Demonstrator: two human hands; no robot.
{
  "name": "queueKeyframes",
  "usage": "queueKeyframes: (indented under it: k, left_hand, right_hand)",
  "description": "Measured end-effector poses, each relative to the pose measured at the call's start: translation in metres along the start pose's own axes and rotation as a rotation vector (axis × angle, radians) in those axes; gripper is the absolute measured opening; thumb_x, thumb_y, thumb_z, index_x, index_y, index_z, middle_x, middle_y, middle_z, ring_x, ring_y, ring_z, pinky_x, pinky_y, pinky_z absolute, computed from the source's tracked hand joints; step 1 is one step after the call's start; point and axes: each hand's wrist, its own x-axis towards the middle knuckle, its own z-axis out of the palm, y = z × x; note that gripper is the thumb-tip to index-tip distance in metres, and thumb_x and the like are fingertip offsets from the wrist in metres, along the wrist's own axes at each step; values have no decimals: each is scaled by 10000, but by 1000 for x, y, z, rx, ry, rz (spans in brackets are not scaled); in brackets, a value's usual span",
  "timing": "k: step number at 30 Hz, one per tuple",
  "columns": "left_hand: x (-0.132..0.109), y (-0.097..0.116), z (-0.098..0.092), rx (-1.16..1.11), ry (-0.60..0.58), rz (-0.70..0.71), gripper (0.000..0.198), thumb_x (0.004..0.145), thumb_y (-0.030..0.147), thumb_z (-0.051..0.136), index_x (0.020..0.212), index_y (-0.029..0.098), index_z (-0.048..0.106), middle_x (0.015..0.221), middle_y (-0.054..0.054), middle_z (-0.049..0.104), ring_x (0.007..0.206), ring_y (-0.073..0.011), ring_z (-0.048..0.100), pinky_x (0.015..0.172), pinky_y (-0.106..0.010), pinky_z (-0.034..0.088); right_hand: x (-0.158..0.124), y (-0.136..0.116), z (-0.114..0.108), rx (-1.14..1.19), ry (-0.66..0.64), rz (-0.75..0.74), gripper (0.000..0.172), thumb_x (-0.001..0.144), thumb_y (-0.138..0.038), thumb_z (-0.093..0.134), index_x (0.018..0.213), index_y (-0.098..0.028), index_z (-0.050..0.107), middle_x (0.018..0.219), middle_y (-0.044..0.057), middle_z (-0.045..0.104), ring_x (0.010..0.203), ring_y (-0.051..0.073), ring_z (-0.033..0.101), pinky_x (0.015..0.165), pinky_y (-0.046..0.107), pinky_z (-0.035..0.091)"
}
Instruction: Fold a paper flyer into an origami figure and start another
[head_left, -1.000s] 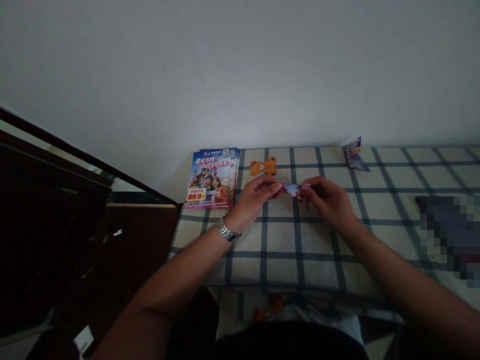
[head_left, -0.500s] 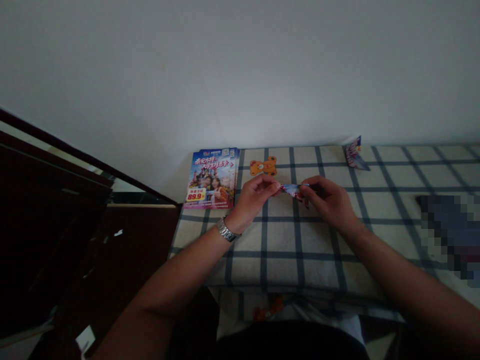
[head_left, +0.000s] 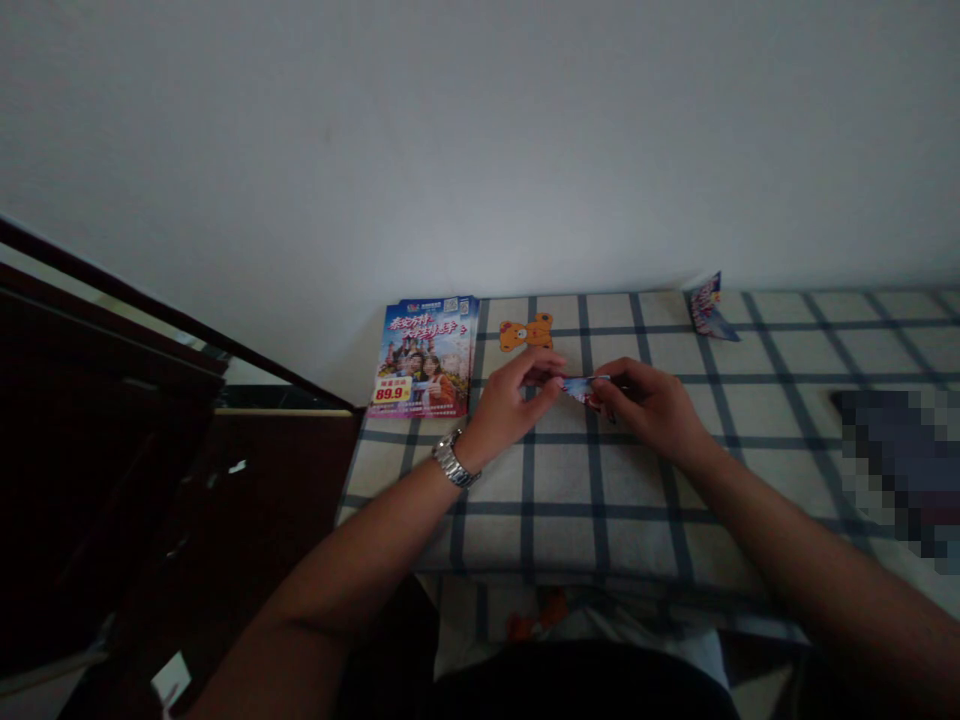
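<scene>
Between my two hands is a small folded flyer (head_left: 578, 388), printed blue, white and red, held just above the checked cloth. My left hand (head_left: 520, 392), with a metal watch on its wrist, pinches the left end between thumb and fingers. At the right end, the thumb and fingers of my right hand (head_left: 646, 400) are closed on the same paper. My fingers hide part of its folds. To the left lies a stack of flyers (head_left: 421, 360) with a castle picture and "89.9" on it. Another folded flyer (head_left: 709, 308) stands at the back right.
A blue-and-cream checked cloth (head_left: 570, 480) with a printed bear (head_left: 526, 332) covers the table against a pale wall (head_left: 480, 150). A dark blurred-out object (head_left: 900, 450) lies at the right. Dark wooden furniture (head_left: 97, 450) stands on the left.
Both hands have come slightly nearer to me with the folded flyer. My left fingers have shifted on its left end, and my right hand covers more of the right end.
</scene>
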Motion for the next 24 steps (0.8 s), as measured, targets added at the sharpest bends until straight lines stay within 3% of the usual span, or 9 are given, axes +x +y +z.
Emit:
queueKeyframes:
  k: [3,9,24]
  left_hand:
    - [-1,6,3,74,-87,32,170,1000,341,697,1139,268,764,1108,-60,771,1004,-193,714,938,-340,551]
    - [-1,6,5,75,-63,3,146,997,328,706,1089,277,807,1054,-51,793,941,-185,724,832,-306,560]
    - [-1,4,7,27,-61,-47,143,985,333,716,1061,255,809,1039,-53,800,924,-180,734,827,-306,567]
  right_hand:
    - [-1,-1,0,-34,-31,-21,283,1003,-504,664,1017,-226,718,791,33,771,667,189,702,627,314,545]
    - [-1,0,2,-34,-53,-13,284,1000,-509,663,1023,-232,724,788,32,776,673,197,711,622,319,548]
    - [0,-1,4,-41,-43,-5,303,992,-523,667,995,-228,732,759,32,771,650,190,702,587,303,529]
